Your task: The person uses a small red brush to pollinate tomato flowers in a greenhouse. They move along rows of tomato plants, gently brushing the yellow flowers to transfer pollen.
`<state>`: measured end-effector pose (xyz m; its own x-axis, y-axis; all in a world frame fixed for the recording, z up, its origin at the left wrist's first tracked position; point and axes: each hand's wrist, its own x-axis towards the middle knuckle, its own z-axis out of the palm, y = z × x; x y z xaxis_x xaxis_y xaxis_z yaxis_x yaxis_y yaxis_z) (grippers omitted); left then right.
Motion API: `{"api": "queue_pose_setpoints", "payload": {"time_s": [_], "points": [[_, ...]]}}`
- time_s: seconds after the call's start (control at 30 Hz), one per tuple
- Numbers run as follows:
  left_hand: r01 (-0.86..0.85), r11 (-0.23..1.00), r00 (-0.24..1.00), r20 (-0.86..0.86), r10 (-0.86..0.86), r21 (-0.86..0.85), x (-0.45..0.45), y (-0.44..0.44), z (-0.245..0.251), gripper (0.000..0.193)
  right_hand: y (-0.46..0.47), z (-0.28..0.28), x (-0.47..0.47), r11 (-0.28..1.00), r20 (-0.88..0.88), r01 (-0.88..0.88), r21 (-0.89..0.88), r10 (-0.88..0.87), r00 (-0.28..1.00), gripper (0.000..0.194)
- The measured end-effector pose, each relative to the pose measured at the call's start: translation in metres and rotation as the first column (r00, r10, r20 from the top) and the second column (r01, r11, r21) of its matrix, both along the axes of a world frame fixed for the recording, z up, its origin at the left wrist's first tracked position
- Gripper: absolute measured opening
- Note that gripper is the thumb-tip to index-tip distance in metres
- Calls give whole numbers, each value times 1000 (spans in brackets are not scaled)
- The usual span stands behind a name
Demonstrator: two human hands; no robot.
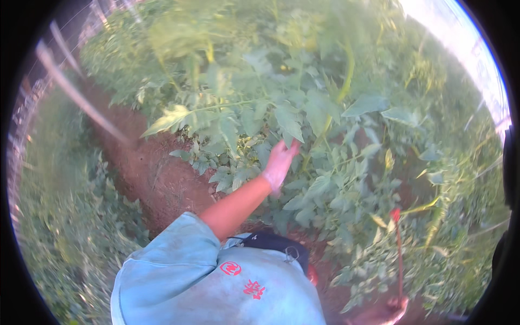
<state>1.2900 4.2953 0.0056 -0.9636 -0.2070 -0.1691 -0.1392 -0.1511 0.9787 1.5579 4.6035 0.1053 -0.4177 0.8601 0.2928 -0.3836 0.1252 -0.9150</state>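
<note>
My left hand, in a thin pale glove, reaches into leafy green plants that look like tomato plants. Its fingers look apart beneath a hanging leaf; the fingertips are blurred and partly covered by foliage. At the lower right, my right hand is closed around the lower end of a thin reddish rod. The rod stands roughly upright in the view, and its red tip is beside a yellow-green stem.
Bare brown soil runs between the plant rows on the left. A pale pole slants over that strip. More plants grow at the lower left, and a dark pouch or bag lies against my light blue shirt.
</note>
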Motion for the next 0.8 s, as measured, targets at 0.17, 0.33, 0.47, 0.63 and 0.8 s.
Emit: {"api": "queue_pose_setpoints", "payload": {"time_s": [0.17,0.33,0.47,0.63,0.8], "points": [[-209,975,978,-20,208,-80,73,-8,-62,35,53,25,27,985,-65,-105,-135,97,993,27],[-17,783,922,294,253,-622,147,-38,-168,50,88,-9,-13,911,-178,-352,-217,317,932,27],[272,733,788,582,203,-624,214,-73,-222,40,111,-24,-44,854,-161,-408,-323,375,913,29],[302,742,612,719,330,-599,277,-119,-286,34,113,-30,-64,768,-238,-548,-331,494,836,29],[595,603,564,811,157,-531,282,-111,-329,36,98,-27,-88,655,-270,-627,-422,569,777,25]]}}
